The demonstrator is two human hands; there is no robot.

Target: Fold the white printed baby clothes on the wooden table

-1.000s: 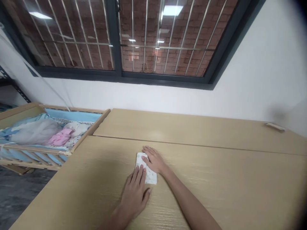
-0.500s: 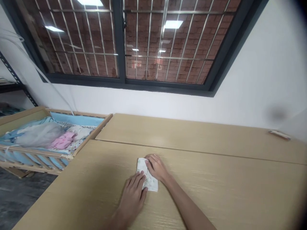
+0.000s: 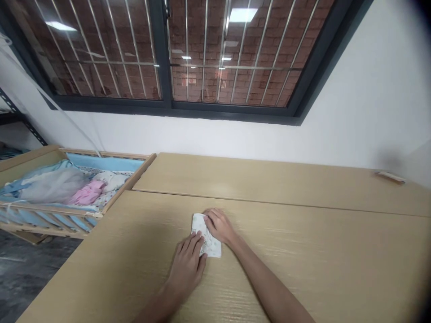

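Beneath the right hand point(image 3: 218, 226), a folded sheet point(image 3: 211, 244) is pressed to the bench point(image 3: 303, 255), with the left hand point(image 3: 186, 269) just beside it on its edge. No clamp can be made out; slackened pressure could let the fold spring open.

Two light wood desks point(image 3: 303, 260) stand edge to edge with a straight seam between them. A folded white printed cloth point(image 3: 213, 247) lies on the nearer desk just below the seam, and a small flat strip point(image 3: 390, 177) sits near the far desk's right corner.
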